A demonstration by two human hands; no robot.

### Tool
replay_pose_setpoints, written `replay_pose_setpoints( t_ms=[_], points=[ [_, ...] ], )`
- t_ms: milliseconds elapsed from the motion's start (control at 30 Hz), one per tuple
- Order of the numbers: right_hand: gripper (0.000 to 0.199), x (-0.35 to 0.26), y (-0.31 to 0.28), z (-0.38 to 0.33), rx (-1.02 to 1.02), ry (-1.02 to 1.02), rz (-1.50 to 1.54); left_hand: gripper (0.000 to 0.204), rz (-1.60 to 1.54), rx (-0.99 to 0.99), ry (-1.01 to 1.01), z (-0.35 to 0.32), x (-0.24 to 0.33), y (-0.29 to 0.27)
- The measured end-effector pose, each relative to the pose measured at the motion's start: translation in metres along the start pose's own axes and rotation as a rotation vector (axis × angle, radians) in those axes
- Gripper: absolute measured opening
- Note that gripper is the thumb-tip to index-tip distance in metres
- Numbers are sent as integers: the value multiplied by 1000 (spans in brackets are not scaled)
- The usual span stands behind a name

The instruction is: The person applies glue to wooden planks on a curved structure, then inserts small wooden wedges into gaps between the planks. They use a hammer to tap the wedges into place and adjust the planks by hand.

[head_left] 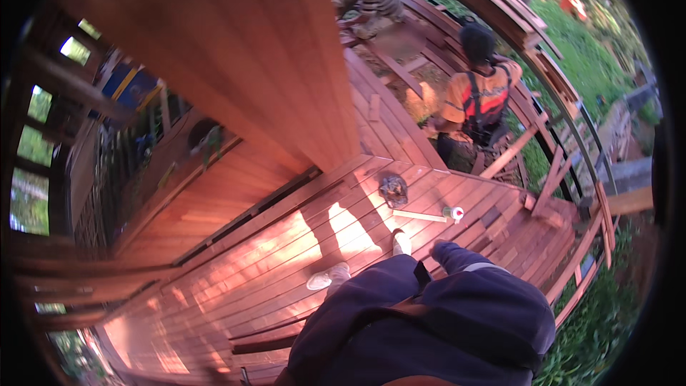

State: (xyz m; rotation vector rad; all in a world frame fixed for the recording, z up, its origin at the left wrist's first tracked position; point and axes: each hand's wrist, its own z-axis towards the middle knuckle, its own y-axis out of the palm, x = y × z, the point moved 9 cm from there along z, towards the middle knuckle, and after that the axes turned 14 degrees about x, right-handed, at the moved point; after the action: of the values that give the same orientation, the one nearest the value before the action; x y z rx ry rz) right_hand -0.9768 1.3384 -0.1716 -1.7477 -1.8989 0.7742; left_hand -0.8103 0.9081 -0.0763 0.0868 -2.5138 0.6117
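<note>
My right sleeve is dark blue with a grey band, and my right hand (438, 249) shows only as a small dark shape at its end. Its fingers cannot be made out, nor whether it holds anything. My left hand is out of sight; my dark clothing fills the lower middle. Beyond my right hand, a white container with a red top (454, 212) stands on the reddish wooden deck (271, 271). A pale thin strip (420, 216) lies beside it, and a dark, crumpled plastic bag (393, 190) sits farther left.
A broad wooden board or beam (286, 50) crosses the upper view close up. At far right one person (482, 93) works low among loose boards; another person (371, 0) crouches behind. A curved railing (564, 86) borders the grass. Short planks (493, 232) lie at right.
</note>
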Motion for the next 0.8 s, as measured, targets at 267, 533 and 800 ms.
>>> replay_pose_setpoints(
  t_ms=[267, 533, 800],
  points=[
    [30, -213, -76, 31, -7, -171, -21, 31, 30, 312, 59, 26, -199, -208],
    [28, -668, -73, 5, -92, -546, 44, 48, -442, 578, -395, -15, -316, -441],
    [26, -998, 19, -33, -203, -890, -526, 58, -718, 814, -543, 25, -456, -547]
  ],
)
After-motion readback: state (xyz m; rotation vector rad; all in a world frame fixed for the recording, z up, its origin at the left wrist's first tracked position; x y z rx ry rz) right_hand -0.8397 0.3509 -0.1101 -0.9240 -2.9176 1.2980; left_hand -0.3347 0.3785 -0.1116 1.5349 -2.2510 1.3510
